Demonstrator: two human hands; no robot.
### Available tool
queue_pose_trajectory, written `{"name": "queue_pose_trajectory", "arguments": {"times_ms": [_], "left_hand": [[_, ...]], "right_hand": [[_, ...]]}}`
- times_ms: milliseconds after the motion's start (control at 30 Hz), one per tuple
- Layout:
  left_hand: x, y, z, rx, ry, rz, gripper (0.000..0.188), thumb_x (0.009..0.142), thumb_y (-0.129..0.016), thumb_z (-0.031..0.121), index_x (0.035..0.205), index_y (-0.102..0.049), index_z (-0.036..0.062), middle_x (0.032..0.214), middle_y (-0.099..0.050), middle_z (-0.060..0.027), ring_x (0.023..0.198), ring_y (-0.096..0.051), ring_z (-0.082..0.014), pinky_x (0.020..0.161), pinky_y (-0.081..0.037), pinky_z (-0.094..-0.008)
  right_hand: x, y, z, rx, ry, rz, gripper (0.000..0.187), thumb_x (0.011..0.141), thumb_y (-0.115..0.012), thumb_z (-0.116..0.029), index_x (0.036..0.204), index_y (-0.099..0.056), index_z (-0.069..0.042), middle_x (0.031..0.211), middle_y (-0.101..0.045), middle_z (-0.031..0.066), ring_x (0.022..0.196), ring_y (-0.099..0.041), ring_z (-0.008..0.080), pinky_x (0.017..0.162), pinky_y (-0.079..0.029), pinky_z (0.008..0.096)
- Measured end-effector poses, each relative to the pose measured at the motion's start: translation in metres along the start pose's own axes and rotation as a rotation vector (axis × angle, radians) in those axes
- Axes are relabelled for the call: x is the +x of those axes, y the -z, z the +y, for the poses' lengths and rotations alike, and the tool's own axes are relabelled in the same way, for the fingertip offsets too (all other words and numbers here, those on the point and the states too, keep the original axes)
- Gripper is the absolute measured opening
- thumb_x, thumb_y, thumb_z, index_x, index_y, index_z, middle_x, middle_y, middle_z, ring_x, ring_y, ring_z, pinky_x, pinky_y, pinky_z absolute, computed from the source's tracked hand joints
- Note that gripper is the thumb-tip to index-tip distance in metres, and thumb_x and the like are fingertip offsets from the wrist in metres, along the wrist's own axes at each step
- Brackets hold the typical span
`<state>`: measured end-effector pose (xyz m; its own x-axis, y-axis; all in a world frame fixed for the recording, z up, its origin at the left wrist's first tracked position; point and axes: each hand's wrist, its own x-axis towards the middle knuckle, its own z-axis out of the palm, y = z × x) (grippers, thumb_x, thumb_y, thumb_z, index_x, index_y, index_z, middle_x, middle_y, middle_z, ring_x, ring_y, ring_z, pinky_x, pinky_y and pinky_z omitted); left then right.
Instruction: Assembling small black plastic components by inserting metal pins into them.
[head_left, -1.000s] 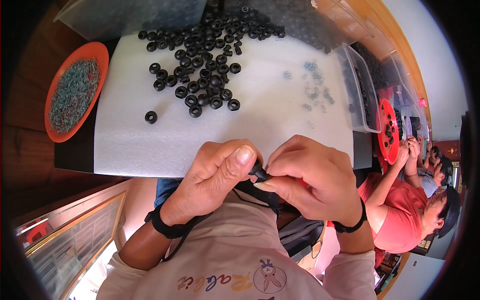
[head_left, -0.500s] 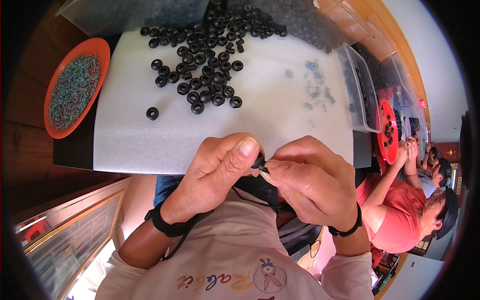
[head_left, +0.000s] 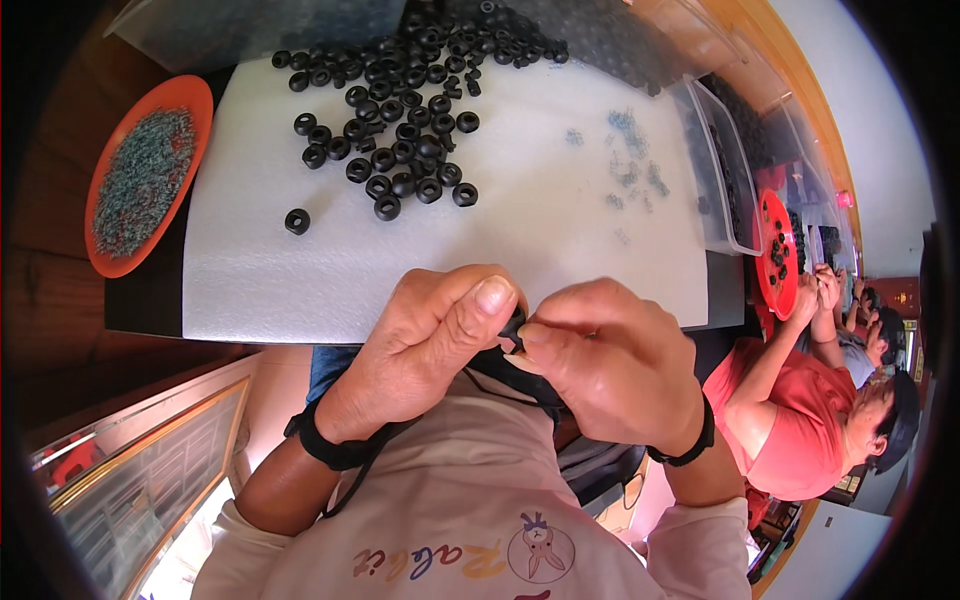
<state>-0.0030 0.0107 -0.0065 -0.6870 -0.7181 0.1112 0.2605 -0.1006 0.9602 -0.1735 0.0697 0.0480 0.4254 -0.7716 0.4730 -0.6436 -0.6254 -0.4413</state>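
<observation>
Just beyond the near edge of the white mat (head_left: 270, 290), my hands meet in front of my body. My left hand (head_left: 425, 345) is closed around a black ball-shaped cord stopper (head_left: 514, 322), thumb on top; most of the stopper is hidden. The fingertips of my right hand (head_left: 620, 365) pinch against its near side, on a small black plug that is largely covered. Many more black cord stoppers (head_left: 403, 184) with round holes lie heaped on the mat, one stopper (head_left: 297, 221) apart from them at left. Small coiled springs (head_left: 625, 150) are scattered at the right.
An orange-red plate (head_left: 104, 250) full of springs sits at the left edge. Clear plastic bins (head_left: 745, 245) of black pieces stand along the far and right sides. A co-worker in a red shirt (head_left: 770, 420) works at right beside a red plate (head_left: 770, 300).
My right fingers have shifted slightly left, closer against the stopper, covering more of the small plug. My left hand keeps its grip. The whole view has shifted slightly.
</observation>
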Motion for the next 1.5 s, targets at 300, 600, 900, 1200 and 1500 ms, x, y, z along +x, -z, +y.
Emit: {"name": "queue_pose_trajectory", "arguments": {"times_ms": [300,600,900,1200,1500], "left_hand": [[-0.001,0.0,0.0,-0.015,0.025,-0.027,0.051,0.099,-0.038,0.042,0.079,-0.059,-0.0002,0.063,-0.052,-0.0019,0.054,-0.038,-0.0063,0.049,-0.029,-0.024],[-0.001,0.0,-0.001,-0.004,0.031,-0.024,0.051,0.099,-0.037,0.041,0.078,-0.06,0.0,0.065,-0.057,-0.0031,0.054,-0.044,-0.0073,0.048,-0.034,-0.0226],[0.002,0.006,0.002,0.016,0.013,-0.099,0.044,0.1,-0.04,0.031,0.08,-0.058,-0.0048,0.062,-0.057,-0.0089,0.055,-0.054,-0.0139,0.052,-0.044,-0.027],[0.006,0.007,-0.002,0.061,-0.041,-0.145,0.04,0.099,-0.041,0.024,0.076,-0.056,-0.0037,0.056,-0.052,-0.0088,0.049,-0.051,-0.0166,0.048,-0.041,-0.0289],[0.005,0.006,-0.003,0.074,-0.044,-0.144,0.038,0.099,-0.041,0.02,0.071,-0.053,-0.0027,0.054,-0.049,-0.0088,0.047,-0.047,-0.0169,0.047,-0.038,-0.0312]], "right_hand": [[0.014,0.012,0.018,0.463,-0.408,-0.184,0.04,0.072,-0.078,-0.019,0.103,-0.06,-0.001,0.075,-0.054,0.0039,0.056,-0.052,0.012,0.048,-0.04,0.0248],[0.024,0.012,0.026,0.41,-0.284,-0.309,0.031,0.075,-0.076,-0.026,0.087,-0.057,-0.004,0.07,-0.057,0.0044,0.058,-0.057,0.0186,0.051,-0.044,0.0284],[0.033,0.015,0.027,0.478,-0.297,-0.393,0.031,0.074,-0.076,-0.02,0.084,-0.051,-0.003,0.067,-0.057,0.0085,0.06,-0.059,0.0248,0.052,-0.045,0.0325],[0.021,0.009,0.027,0.449,-0.314,-0.353,0.035,0.074,-0.077,-0.029,0.084,-0.054,-0.004,0.067,-0.058,0.0032,0.057,-0.059,0.015,0.049,-0.044,0.024],[0.016,0.003,0.025,0.527,-0.341,-0.283,0.037,0.074,-0.077,-0.024,0.085,-0.051,0.0,0.072,-0.057,0.0051,0.06,-0.06,0.0125,0.052,-0.047,0.0229]]}}
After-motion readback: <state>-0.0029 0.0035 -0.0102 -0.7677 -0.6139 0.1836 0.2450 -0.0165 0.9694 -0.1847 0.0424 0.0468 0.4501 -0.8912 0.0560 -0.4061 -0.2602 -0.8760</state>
